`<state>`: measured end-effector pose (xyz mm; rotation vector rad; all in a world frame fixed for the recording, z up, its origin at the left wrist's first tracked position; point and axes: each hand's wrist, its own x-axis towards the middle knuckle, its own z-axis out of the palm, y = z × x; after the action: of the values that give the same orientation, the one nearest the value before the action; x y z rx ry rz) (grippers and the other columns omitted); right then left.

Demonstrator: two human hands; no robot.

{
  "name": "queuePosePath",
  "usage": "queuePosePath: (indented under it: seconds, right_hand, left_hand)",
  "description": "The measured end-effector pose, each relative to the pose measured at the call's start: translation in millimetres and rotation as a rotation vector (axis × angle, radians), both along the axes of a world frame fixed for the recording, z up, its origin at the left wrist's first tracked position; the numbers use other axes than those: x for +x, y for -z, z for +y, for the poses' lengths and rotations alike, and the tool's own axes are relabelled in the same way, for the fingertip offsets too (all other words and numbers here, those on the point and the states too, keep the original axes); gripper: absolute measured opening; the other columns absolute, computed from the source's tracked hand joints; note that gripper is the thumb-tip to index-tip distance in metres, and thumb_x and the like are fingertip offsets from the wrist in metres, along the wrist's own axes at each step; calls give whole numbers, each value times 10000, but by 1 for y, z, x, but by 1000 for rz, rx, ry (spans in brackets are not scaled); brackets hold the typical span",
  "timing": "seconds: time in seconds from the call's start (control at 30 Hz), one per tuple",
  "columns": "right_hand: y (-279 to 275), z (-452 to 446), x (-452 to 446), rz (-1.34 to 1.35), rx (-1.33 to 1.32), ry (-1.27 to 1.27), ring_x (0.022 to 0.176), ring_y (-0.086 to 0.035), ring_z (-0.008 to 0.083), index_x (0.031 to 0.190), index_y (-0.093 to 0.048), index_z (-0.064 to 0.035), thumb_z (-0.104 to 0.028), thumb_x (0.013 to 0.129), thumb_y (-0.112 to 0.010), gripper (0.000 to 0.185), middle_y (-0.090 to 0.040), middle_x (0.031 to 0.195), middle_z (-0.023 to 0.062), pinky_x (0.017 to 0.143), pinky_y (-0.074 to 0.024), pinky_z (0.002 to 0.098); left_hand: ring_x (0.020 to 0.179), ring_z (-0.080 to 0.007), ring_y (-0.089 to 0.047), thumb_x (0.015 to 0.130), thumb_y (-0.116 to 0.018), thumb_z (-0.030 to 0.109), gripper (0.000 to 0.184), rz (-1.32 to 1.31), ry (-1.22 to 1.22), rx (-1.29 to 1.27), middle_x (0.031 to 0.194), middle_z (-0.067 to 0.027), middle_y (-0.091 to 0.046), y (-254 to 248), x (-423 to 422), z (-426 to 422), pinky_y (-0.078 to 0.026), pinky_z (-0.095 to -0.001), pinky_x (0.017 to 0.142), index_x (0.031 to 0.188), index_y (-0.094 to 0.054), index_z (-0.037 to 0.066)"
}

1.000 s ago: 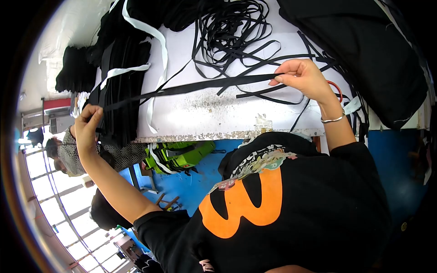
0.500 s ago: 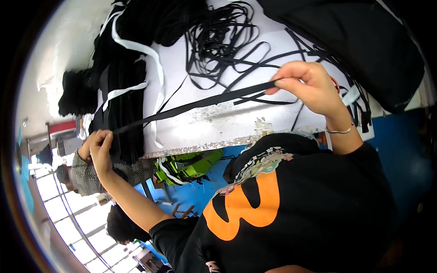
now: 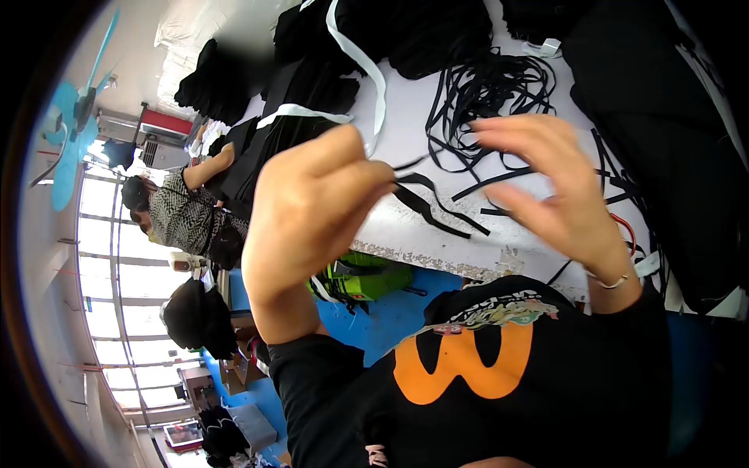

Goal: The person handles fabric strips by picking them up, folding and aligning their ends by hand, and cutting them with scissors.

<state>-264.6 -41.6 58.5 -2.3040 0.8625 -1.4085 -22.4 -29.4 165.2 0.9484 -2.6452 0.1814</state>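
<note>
My left hand (image 3: 312, 207) is closed, its fingertips pinching a black fabric strap (image 3: 421, 207). Two loose ends of the strap dangle over the table edge to the right of the hand. My right hand (image 3: 550, 187), slightly blurred, has its thumb and fingers apart with nothing between them. It hovers above the pale table, near a tangled heap of thin black straps (image 3: 495, 97). More strap pieces lie below and beside it.
Stacks of black fabric (image 3: 300, 101) lie at the left of the table, with a white band (image 3: 363, 58) across them. A large black cloth (image 3: 647, 132) covers the right side. Beneath the table stands a green crate (image 3: 367, 277). A person in a patterned top (image 3: 183, 207) is at left.
The strap was stretched between both hands; my right hand has let go and opened. My left hand has come up and right, nearer the camera. The view has shifted.
</note>
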Motion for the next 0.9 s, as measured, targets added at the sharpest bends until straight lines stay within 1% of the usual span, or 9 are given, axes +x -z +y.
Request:
queuePosePath:
  seconds: [0.07, 0.1, 0.17, 0.23, 0.47, 0.6, 0.77, 0.83, 0.9]
  right_hand:
    - [-15, 3, 21, -33, -64, -43, 1028, -585, 243, 1072, -632, -37, -108, 719, -739, 376, -641, 1111, 93, 955, -378, 395]
    - [-15, 4, 30, -28, -91, -65, 982, -600, 229, 1022, -646, -41, -103, 703, -754, 342, -658, 1038, 74, 949, -377, 408]
    - [-14, 5, 37, -18, -120, -96, 937, -614, 215, 971, -660, -44, -98, 687, -769, 309, -675, 964, 55, 943, -375, 421]
    - [-13, 6, 40, -40, -193, -8, 879, -627, 206, 881, -669, -46, -71, 675, -775, 232, -680, 840, 30, 948, -364, 444]
    - [-17, 10, 42, 22, -220, 59, 841, -626, 195, 833, -677, -60, -70, 681, -766, 176, -675, 805, 28, 940, -362, 434]
    - [-21, 14, 39, -1, -216, 67, 812, -625, 193, 775, -671, -58, -28, 665, -739, 132, -662, 765, 20, 881, -365, 399]
    - [-18, 15, 39, -103, -209, 86, 717, -603, 189, 685, -624, -69, 2, 626, -682, 109, -620, 686, 14, 805, -372, 367]
    - [-18, 16, 39, -134, -182, 101, 705, -603, 189, 679, -628, -63, 4, 621, -681, 103, -623, 682, 18, 793, -368, 362]
    - [-18, 18, 36, -110, -157, 82, 729, -616, 199, 707, -643, -49, 21, 628, -675, 111, -639, 709, 26, 804, -371, 364]
  left_hand:
    - [544, -242, -500, 651, -677, 46, 130, -7, 29, -51, 658, -69, -421, 4, -14, 4, -382, -351, 465, 745, -587, 47]
    - [520, -218, -493, 618, -747, -32, 212, -21, 44, -45, 640, -70, -451, 2, -16, 5, -364, -318, 455, 794, -636, 11]
    - [517, -221, -493, 609, -746, -26, 212, -21, 11, -78, 635, -73, -445, 4, -20, 8, -361, -321, 451, 786, -634, 12]
    - [516, -221, -494, 611, -743, -19, 203, -17, 1, -97, 632, -71, -441, 6, -19, 8, -361, -321, 449, 778, -633, 14]
    - [516, -225, -494, 612, -727, 3, 170, 25, -11, -149, 622, -58, -424, 15, -21, 12, -360, -323, 447, 744, -621, 19]
    - [525, -223, -497, 605, -730, 10, 182, 59, -10, -143, 627, -60, -433, 16, -21, 15, -365, -313, 452, 758, -632, 21]
    - [596, -173, -525, 585, -783, 0, 277, 435, 20, -22, 708, -76, -531, 28, -24, 17, -396, -272, 505, 834, -662, 5]
    - [620, -160, -532, 585, -790, -36, 301, 474, 19, -3, 745, -82, -553, 39, -20, 19, -403, -262, 523, 855, -662, -2]
    - [617, -154, -528, 604, -767, -70, 283, 558, 20, -152, 745, -75, -550, 52, -19, 19, -397, -245, 517, 856, -662, 5]
